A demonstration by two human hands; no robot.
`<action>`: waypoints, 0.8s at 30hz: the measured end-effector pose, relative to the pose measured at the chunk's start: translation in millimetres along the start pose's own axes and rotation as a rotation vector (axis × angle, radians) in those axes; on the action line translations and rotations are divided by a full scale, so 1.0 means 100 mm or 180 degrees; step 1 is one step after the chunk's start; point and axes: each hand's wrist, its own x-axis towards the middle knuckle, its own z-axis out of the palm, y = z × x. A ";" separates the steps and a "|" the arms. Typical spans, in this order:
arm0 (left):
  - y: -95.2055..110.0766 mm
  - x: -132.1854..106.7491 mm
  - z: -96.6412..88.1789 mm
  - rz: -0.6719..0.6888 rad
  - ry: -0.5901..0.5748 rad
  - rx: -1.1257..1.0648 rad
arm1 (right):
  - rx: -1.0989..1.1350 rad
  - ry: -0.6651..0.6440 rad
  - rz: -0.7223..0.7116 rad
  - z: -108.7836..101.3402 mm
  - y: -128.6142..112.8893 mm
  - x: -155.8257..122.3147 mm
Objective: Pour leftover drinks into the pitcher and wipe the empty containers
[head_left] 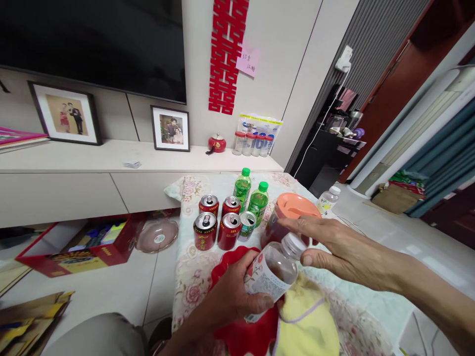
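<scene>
My left hand point(235, 294) is wrapped around the label of a clear plastic bottle point(272, 272) with a white cap, tilted to the right. Just beside the cap is my right hand point(334, 244), its fingers stretched out and thumb apart; whether the thumb touches the bottle I cannot tell. Behind that hand stands a container with an orange lid point(297, 203), partly hidden. A red scalloped plate point(256, 338) lies under the bottle, and a yellow cloth point(311, 324) is to its right.
Several drink cans point(205, 232) and two green-capped bottles point(243, 187) stand on the flowered tablecloth point(191, 289). Another white-capped bottle point(328, 200) is at the right edge. A long white cabinet point(85, 190) runs behind; a red box point(85, 247) sits on the floor at left.
</scene>
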 end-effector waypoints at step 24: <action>0.00 0.02 0.02 0.0080 -0.0017 -0.0167 | 0.0126 0.0129 0.0285 0.04 0.00 0.02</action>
